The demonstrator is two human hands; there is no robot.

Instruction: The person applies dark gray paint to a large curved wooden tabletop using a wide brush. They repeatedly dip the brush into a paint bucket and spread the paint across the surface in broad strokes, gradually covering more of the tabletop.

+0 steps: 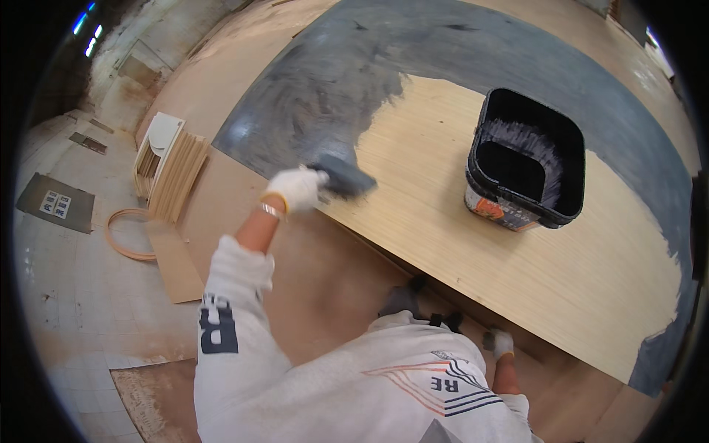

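Gripping a dark tool in the left hand; coating the board, covering the far side, leaving the middle bare; not discerning the right hand's grip.

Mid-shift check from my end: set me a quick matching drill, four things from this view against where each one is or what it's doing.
Things
1. Black bucket
2. Left gloved hand
3. Right gloved hand
4. Orange-brown hoop

Places and states
A. Low at the person's side, near the panel's close edge
B. On the floor, near the stacked boards
C. Standing on the bare, pale part of the panel
D. Gripping a dark, blurred tool over the panel

Right pairs: 1-C, 2-D, 3-A, 4-B
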